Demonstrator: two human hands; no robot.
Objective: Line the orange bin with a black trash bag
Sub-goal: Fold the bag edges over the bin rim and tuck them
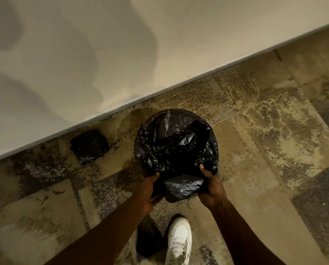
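Nearest, a white shoe (179, 240) stands on the patterned carpet (274, 131). Just beyond it, the left hand (147, 190) and right hand (211, 185) each pinch the near edge of the black trash bag (176, 142), which drapes over a round form; no orange shows. Carpet lies open to the right; a folded black bundle (90, 146) sits left, by the wall (102, 54).

Black bag (176, 144) hides the bin entirely; shoe (179, 241) cut off below
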